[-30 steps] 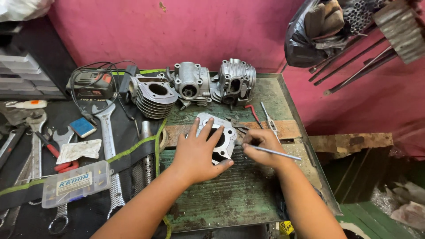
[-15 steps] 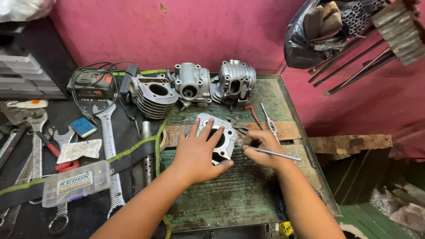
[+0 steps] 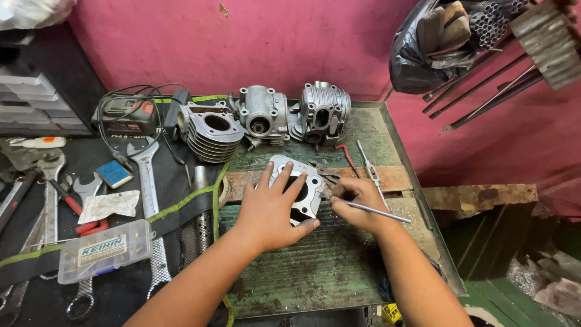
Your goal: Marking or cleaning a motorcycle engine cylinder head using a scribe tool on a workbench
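- Hardly moved since the earlier frames: both hands in the same pose on the same part, view barely shifted.
- Far left: grey parts drawers [image 3: 27, 97] against the pink wall [image 3: 254, 42]; below, on a dark mat, large spanners [image 3: 147, 181], red-handled pliers [image 3: 75, 212] and a clear plastic box of small parts [image 3: 106, 250].
- Left of centre: finned engine cylinder [image 3: 209, 130] beside a tangle of black cable [image 3: 130, 100].
- Centre back: two grey cylinder heads [image 3: 290, 115] side by side at the far edge of the worn green metal table [image 3: 315, 272].
- Centre: left hand [image 3: 269, 209] spread flat, fingers open, pressing down on a flat grey engine plate [image 3: 305, 188] with a large round opening, lying near the middle of the table.
- Just right: right hand [image 3: 357, 203] closed around a thin metal rod [image 3: 378, 212], tip at the plate's right edge.
- Beyond: second thin tool [image 3: 368, 166] and a red-handled one [image 3: 346, 156] on a rusty strip.
- Far right: black bag of pipes [image 3: 460, 42] hanging on the wall, open drop beside the table.
- Risk, as a judgement: rod tip slipping off the edge and jabbing the left fingers close by, or scoring the plate's face; plate sliding if the left palm eases.
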